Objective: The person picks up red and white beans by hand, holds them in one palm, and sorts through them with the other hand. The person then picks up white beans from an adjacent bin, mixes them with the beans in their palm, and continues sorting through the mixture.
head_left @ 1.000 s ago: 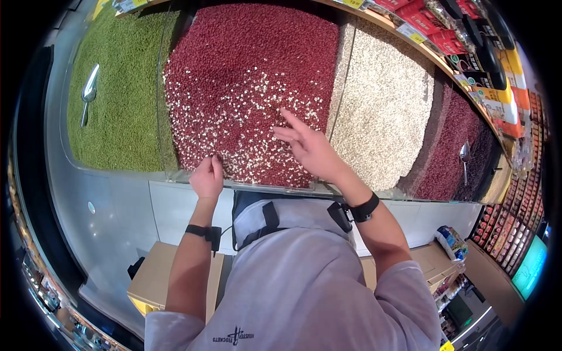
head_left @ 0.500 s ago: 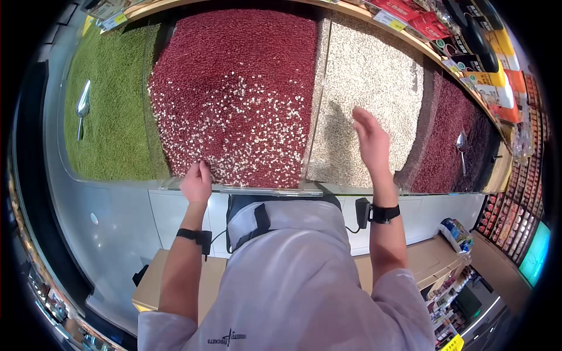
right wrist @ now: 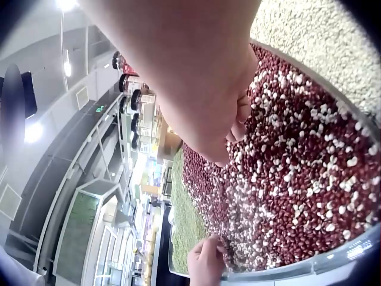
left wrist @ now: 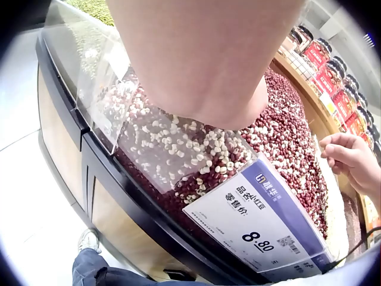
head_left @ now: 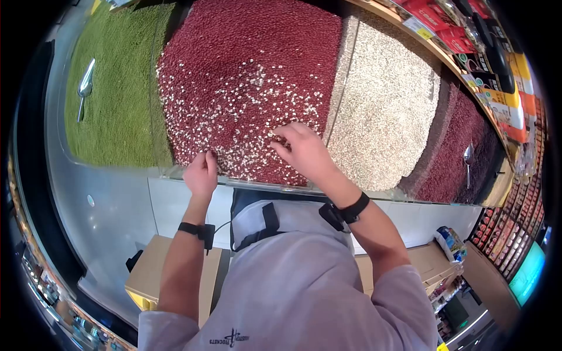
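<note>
Red beans point(head_left: 252, 41) fill a wide bin, with white kernels point(head_left: 205, 126) that look like Job's tears scattered over its near half. Just above the beans, near the right side, is my right hand point(head_left: 307, 152); its thumb and bent fingers stand apart over some kernels. My left hand point(head_left: 201, 174) is at the near left edge of the bin, fingers curled in and thumb alongside; what its palm might hold is hidden. That curled left hand point(right wrist: 206, 262) also shows in the right wrist view, low over the kernels. In the left wrist view the right hand point(left wrist: 354, 161) has bent fingers.
A bin of white kernels point(head_left: 383, 105) adjoins on the right, a bin of green beans point(head_left: 123, 93) with a metal scoop point(head_left: 85, 88) on the left. A price sign point(left wrist: 256, 220) stands at the front edge. Packaged goods point(head_left: 497, 99) line the upper right shelf.
My right hand moved from the red beans over to the white bin, fingers up, and is now back low over the red beans, fingers bent. The left hand stayed near the front edge.
</note>
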`<state>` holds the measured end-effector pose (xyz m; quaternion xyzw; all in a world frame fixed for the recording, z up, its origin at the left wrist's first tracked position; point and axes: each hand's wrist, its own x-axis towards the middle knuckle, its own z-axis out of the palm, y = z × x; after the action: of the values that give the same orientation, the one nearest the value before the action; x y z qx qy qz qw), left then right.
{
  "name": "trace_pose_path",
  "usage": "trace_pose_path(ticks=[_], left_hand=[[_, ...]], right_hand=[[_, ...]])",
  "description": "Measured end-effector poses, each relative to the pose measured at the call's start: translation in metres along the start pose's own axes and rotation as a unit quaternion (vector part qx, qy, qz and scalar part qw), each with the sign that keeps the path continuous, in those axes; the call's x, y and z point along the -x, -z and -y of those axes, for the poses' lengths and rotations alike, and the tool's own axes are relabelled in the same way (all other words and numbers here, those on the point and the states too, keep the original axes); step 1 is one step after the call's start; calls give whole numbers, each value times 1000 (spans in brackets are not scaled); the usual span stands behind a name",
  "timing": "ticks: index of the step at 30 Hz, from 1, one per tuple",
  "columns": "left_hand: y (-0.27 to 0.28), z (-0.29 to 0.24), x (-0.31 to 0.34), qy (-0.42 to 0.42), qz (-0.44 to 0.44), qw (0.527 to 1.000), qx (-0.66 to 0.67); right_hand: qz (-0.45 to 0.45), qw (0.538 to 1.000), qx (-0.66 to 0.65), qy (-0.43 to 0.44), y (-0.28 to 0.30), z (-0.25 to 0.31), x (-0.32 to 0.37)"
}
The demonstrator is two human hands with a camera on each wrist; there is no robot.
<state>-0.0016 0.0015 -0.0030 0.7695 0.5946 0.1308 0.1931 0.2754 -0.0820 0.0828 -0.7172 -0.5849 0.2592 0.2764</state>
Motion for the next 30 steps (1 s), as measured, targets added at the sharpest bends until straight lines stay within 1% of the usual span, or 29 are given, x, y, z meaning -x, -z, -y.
trace_pose_path(ticks=[1,3,4,5,7,16,18,19,21,22,23,24,25,26,27,28,29,30], left_hand=[[0,1,0,5,0,1000,-1],[0,2,0,-4,3,1000,14],[-2,4,1,-25,-26,999,33],[-2,5,1,-20,-26,999,33],[0,3,0,-26,-23,999,24],[3,2,-1,-40,-22,998,36],[3,2,-1,-36,-16,998,44],[3,2,-1,-38,-16,998,45],[3,1,-1,-32,-9,999,32],[3,1,-1,-35,-9,999,32],[3,1,0,-33,-10,999,33],[2,1,0,-32,-12,999,35],[1,1,0,-35,-12,999,36],[1,2,0,-31,-10,999,32],[1,1,0,-26,-8,999,27],[1,1,0,-20,-3,999,25],[1,0,0,-24,-4,999,25],[1,1,0,-18,2,1000,19]], right_hand=[[5,1000,-1,2,-5,1,-4],[4,999,46,13,-14,3,-10],[-1,998,60,15,-17,4,-12],[4,998,60,17,-19,5,-13],[15,996,89,1,-23,5,-14],[7,995,97,5,-32,1,-19],[0,999,51,-14,-29,5,-20],[-2,999,52,-15,-25,7,-21],[37,988,-63,-132,-16,13,-21],[35,988,-63,-133,-15,10,-18],[29,970,-161,-177,-16,6,-15],[22,941,-258,-218,-15,5,-15],[19,941,-257,-218,-11,3,-14],[24,890,-371,-263,-7,1,-13],[27,824,-478,-303,-2,2,-13],[33,781,-525,-336,5,4,-13],[30,782,-526,-334,9,3,-12],[30,736,-579,-349,12,2,-12]])
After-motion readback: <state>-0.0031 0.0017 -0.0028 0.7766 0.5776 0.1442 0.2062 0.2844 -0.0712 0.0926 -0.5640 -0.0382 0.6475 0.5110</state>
